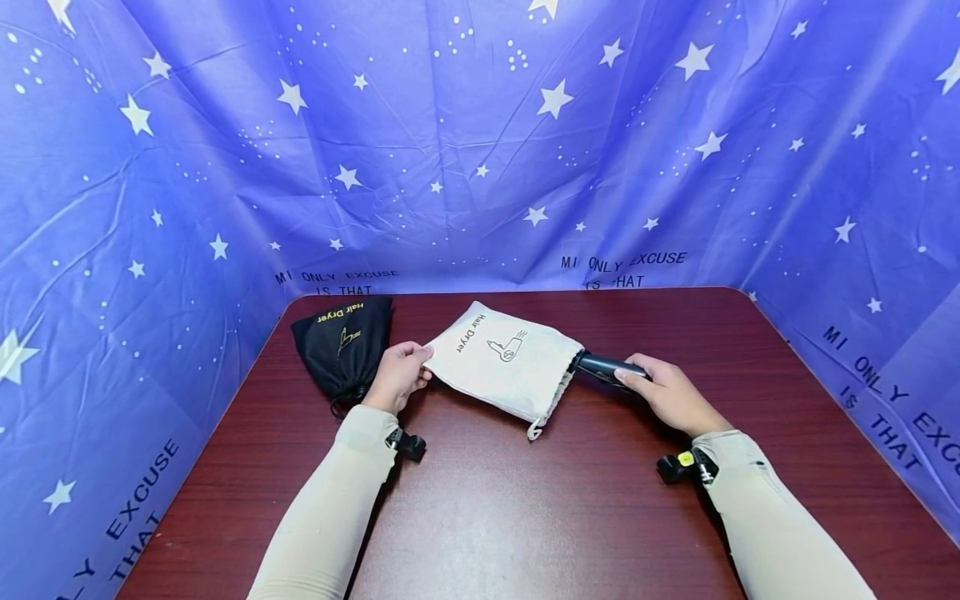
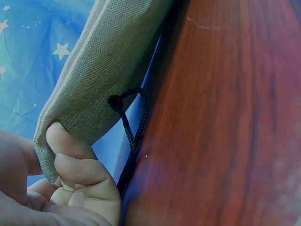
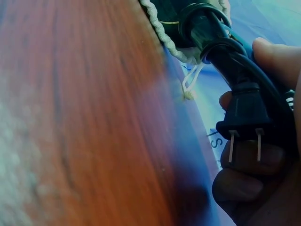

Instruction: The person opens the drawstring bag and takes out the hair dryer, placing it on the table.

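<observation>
My left hand (image 1: 401,380) pinches the closed bottom corner of a white cloth drawstring bag (image 1: 491,385) printed "Hair Dryer". From the bag's gathered mouth, on the right, sticks out the black handle of a hair dryer (image 1: 602,366); its head is hidden inside the cloth. My right hand (image 1: 677,395) grips this handle. In the right wrist view, the power cord (image 3: 265,79) is wound about the handle, and the two-pin plug (image 3: 245,113) lies against it, near my fingers. A white string loop (image 1: 534,432) hangs at the bag's mouth.
Left of the white bag, close behind my left hand, a full black drawstring bag (image 1: 341,346) with gold "Hair Dryer" lettering sits on the dark red wooden table (image 1: 510,517). A black cord loop (image 2: 142,106) shows beside it. Blue star-patterned cloth (image 1: 480,142) surrounds the table's back and sides.
</observation>
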Tool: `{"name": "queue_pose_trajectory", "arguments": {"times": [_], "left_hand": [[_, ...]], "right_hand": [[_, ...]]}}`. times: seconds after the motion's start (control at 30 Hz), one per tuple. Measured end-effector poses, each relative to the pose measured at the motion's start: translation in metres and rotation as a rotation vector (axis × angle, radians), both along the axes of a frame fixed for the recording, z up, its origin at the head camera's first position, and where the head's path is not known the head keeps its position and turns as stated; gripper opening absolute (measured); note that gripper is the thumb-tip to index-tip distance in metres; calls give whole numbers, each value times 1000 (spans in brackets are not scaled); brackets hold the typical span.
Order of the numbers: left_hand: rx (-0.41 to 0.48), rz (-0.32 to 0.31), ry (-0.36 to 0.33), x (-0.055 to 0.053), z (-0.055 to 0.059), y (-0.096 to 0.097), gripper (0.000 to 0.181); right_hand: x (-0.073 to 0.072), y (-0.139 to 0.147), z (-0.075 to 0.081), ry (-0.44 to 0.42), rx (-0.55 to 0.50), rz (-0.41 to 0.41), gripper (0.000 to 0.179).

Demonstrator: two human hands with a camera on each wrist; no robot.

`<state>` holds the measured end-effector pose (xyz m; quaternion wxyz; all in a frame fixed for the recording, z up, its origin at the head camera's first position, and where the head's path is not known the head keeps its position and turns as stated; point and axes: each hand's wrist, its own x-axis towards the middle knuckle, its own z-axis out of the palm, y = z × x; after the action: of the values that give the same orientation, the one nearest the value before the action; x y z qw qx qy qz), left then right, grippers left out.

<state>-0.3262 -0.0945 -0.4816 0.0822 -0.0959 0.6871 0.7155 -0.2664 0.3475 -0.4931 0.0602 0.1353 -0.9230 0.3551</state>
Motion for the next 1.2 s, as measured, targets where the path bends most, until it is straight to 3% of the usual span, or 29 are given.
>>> {"name": "queue_pose_trajectory", "arguments": {"times": [1.2], "left_hand": [[15,10,6,1,1,0,20]], "right_hand": [[3,12,3,-7,-5,-2,22]]}}
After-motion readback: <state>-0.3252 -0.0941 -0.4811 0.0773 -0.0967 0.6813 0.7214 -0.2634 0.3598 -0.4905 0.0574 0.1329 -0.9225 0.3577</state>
